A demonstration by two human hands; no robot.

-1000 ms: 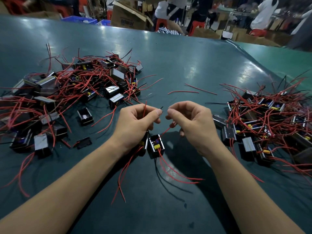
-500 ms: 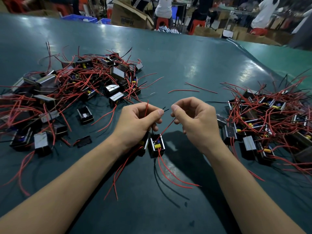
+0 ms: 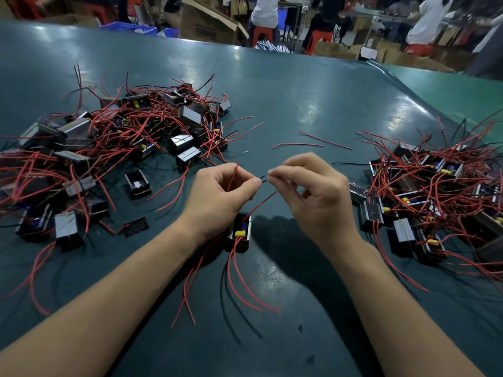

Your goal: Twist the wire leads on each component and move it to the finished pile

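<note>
Two hands meet mid-table: left hand (image 3: 221,193) pinches red wire (image 3: 232,177), right hand (image 3: 313,194) pinches lead tip, prob. for twisting; component (image 3: 241,232) sits below w/ leads slack.

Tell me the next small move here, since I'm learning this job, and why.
Probably roll the pinched tips together: the left hand and right hand pinch thin dark wire ends between them, while the component hangs below, not yet on a pile.

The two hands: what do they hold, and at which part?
Both hands, left hand and right hand, pinch the component's red wire leads near their tips.
</note>
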